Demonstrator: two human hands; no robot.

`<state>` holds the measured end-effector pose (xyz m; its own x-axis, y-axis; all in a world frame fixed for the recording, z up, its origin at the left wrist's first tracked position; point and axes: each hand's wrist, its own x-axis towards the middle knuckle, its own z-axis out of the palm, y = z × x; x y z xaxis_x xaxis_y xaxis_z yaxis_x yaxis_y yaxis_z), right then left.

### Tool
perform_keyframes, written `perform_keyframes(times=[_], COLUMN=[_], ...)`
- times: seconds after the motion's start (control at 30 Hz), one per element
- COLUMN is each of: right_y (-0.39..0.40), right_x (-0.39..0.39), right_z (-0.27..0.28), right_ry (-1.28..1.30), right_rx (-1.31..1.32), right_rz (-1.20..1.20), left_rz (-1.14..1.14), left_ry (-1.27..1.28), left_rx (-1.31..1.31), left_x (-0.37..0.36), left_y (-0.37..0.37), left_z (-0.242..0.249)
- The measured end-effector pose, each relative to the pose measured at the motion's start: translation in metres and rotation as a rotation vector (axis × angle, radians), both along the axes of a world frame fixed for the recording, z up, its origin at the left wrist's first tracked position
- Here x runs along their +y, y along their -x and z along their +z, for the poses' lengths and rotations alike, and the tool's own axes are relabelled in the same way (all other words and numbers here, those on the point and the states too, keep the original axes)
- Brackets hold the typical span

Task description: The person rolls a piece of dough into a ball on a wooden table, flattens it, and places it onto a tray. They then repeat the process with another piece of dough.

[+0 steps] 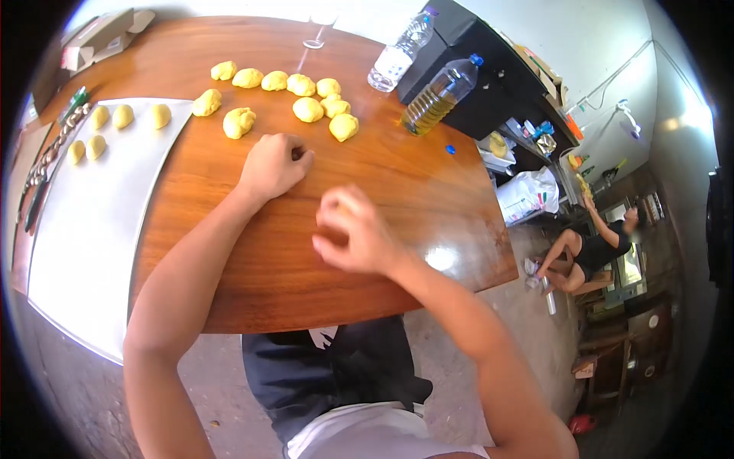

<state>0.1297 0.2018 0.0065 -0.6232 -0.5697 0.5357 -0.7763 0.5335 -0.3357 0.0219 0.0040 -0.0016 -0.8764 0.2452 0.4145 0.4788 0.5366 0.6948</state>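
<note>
My left hand (275,164) is closed and rests on the wooden table (413,176), just below a rough yellow dough lump (238,122). A dark hollow shows between its thumb and fingers; the palm is hidden. To its right, my right hand (355,229) is curled with the fingers bent inward, slightly blurred. Whether anything lies inside either hand cannot be made out. Several yellow dough lumps (308,109) form a loose curve beyond my hands. On the pale sheet (99,206) at the left lie several smoother dough balls (122,116).
A bottle of yellow oil (442,96), a clear plastic bottle (401,52) and a glass (319,29) stand at the back. A blue cap (450,150) lies near the right edge. A cardboard box (103,38) is at back left. Another person (600,249) sits at the right.
</note>
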Motion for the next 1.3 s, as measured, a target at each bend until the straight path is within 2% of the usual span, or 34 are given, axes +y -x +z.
perform_keyframes(times=[0.1,0.17,0.27,0.37,0.47,0.53,0.63,0.73,0.8,0.9,0.93,1.0,1.03,1.1,1.17,1.23,1.3], right_y=[-0.035,-0.031,0.022,0.048,-0.005,-0.037,-0.027,0.030,0.049,0.000,-0.020,-0.044,-0.038,-0.025,0.014,0.044,0.043], right_x=[0.026,0.053,0.047,0.009,-0.007,0.014,0.064,0.067,0.041,0.005,0.007,0.035,0.047,0.066,0.062,0.037,0.013], right_z=[0.008,0.003,-0.002,-0.008,0.001,0.002,0.001,-0.009,-0.008,0.002,0.003,0.001,0.002,0.004,-0.005,-0.011,-0.008], right_ry=[-0.093,-0.112,-0.065,0.008,-0.030,-0.070,-0.183,-0.075,-0.017,-0.016,-0.046,-0.083,-0.086,-0.127,-0.106,0.021,0.026], right_rx=[0.036,-0.028,0.073,0.090,0.013,0.019,0.025,0.108,0.068,-0.002,-0.024,-0.046,-0.052,0.007,0.079,0.092,0.057], right_rz=[0.071,-0.077,-0.182,-0.083,0.050,0.036,-0.176,-0.271,-0.204,-0.004,0.056,0.011,0.028,-0.209,-0.240,-0.208,-0.121], left_rz=[0.015,0.018,-0.013,-0.029,-0.015,-0.012,0.017,-0.015,-0.021,-0.011,-0.008,0.020,0.023,0.013,-0.024,-0.015,-0.026], left_ry=[0.000,0.004,0.031,0.008,-0.018,0.030,0.014,0.060,0.032,0.006,0.023,0.033,0.027,0.013,0.016,0.010,0.001], left_rx=[-0.003,0.015,-0.016,0.003,0.002,0.022,0.032,0.002,0.018,-0.012,-0.018,-0.036,-0.013,0.070,0.058,0.035,0.023], left_x=[0.002,0.004,0.003,0.004,0.001,0.001,0.000,0.003,0.005,0.001,0.002,0.001,0.002,0.005,0.005,0.004,0.003], left_y=[-0.001,0.000,-0.002,0.000,0.002,0.000,0.000,-0.001,0.002,0.002,0.000,-0.003,-0.001,0.002,0.004,0.001,0.002], left_z=[-0.003,-0.004,0.003,-0.001,-0.001,-0.001,-0.005,0.002,-0.002,-0.001,0.003,0.001,-0.001,-0.008,-0.011,-0.004,-0.004])
